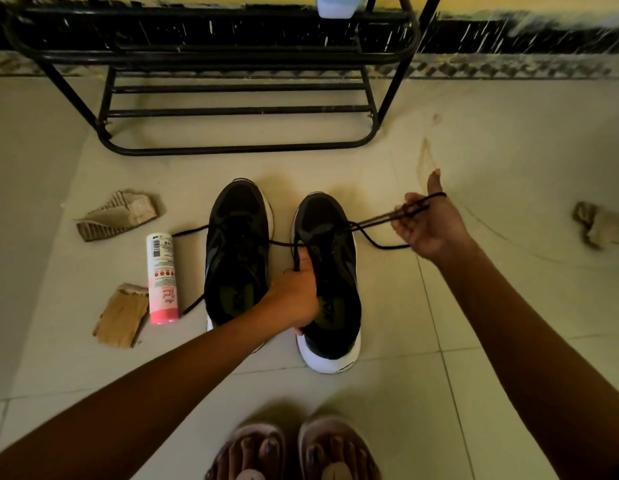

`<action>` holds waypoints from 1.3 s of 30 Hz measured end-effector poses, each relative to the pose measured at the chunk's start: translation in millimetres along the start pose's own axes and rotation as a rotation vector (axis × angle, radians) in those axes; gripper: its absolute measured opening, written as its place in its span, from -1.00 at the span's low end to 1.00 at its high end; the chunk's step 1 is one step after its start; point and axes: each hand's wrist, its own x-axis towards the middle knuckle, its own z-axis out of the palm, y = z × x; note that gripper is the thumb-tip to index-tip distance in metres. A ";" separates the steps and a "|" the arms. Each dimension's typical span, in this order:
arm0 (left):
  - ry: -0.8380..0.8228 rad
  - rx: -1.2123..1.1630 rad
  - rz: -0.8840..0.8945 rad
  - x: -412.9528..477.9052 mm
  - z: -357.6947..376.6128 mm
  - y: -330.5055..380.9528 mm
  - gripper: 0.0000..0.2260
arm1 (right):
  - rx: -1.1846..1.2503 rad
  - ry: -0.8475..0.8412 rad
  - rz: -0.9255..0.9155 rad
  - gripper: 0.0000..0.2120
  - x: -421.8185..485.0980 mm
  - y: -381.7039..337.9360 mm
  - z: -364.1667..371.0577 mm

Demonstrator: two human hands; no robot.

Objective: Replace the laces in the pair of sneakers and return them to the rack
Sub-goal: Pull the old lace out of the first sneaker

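"On the tiled floor (474, 341) before the black rack (238, 147), the pair stands side by side, toes toward the rack. Which step is this?"

"Lacing, by the look of it. The lace (374, 220) passes through the front eyelets of the right sneaker (322, 216); whether it is going in or coming out, I cannot tell. The left sneaker (237, 237) has strands trailing loose."

"And the hands?"

"The left hand (294, 299) grips the right sneaker's inner wall, fingers curled, one strand running down into the grip. The right hand (429, 226) holds the lace out to the side, taut, fingers closed around the strands, thumb raised."

"Next?"

"Probably the tip through the next eyelet, which calls for a steadied shoe and a finer pinch."
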 end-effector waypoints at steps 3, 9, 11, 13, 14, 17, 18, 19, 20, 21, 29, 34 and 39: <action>0.019 -0.009 -0.009 -1.9 -1.0 -2.5 -0.20 | -0.314 0.071 -0.131 -0.41 1.7 7.2 1.7; 0.030 0.085 0.064 -0.4 -0.4 -6.4 -0.21 | -1.370 0.503 -1.046 -0.64 13.4 -29.5 -34.1; 0.053 0.016 0.078 1.4 1.9 -7.3 -0.30 | -1.382 0.577 -1.160 -0.73 14.5 -36.1 -49.9; 0.078 -0.002 0.095 2.4 2.4 -7.8 -0.36 | -1.430 0.551 -1.082 -0.79 22.5 -35.6 -59.9; 0.081 -0.002 0.099 3.0 2.9 -8.7 -0.36 | -1.494 0.450 -0.915 -0.75 27.2 -33.9 -61.1; 0.079 0.004 0.097 3.7 3.1 -9.9 -0.34 | -1.551 -0.064 -0.361 -0.49 24.1 -20.7 -51.6; 0.076 0.009 0.098 3.2 2.7 -9.8 -0.33 | -1.478 -0.173 -0.376 -0.52 18.4 -12.0 -44.5; 0.076 0.012 0.100 3.2 2.7 -9.7 -0.33 | -1.392 -0.230 -0.492 -0.60 12.2 -1.8 -36.6; 0.079 0.014 0.103 3.4 2.8 -9.8 -0.33 | -1.319 -0.267 -0.613 -0.71 6.1 9.4 -27.8; 0.082 0.017 0.106 3.4 2.5 -9.8 -0.33 | -1.270 -0.318 -0.681 -0.81 0.3 19.6 -18.9; 0.114 0.049 0.107 4.4 6.0 -11.7 -0.36 | -1.285 -0.320 -0.823 -0.70 4.5 66.5 0.3; 0.115 0.053 0.116 4.4 6.5 -10.8 -0.35 | -1.076 -0.280 -0.693 -0.77 3.8 69.9 9.0; 0.099 0.064 0.114 3.2 5.3 -11.1 -0.34 | -0.718 -0.248 -0.472 -0.83 -3.6 76.8 19.6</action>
